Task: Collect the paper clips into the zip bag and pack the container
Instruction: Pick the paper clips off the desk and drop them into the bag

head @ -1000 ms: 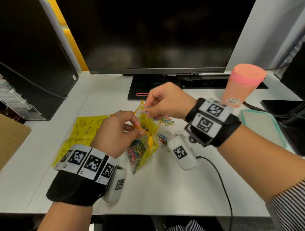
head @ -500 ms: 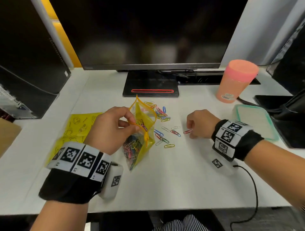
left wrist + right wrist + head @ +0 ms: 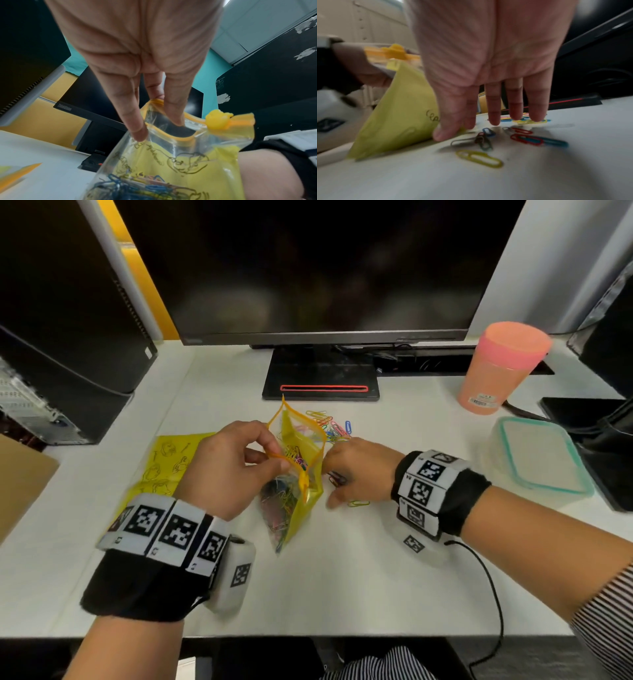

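while the left hand point(image 3: 227, 470) pinches the zip bag point(image 3: 294, 474) open, the right hand point(image 3: 356, 470) beside the bag spreads straight fingers over loose paper clips point(image 3: 488, 139).

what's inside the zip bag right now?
The zip bag, mouth held open by the left hand, holds a tangle of coloured paper clips at the bottom. The yellow printed back hides any others behind it.

White desk point(image 3: 342, 583) beneath a dark monitor point(image 3: 308, 268).
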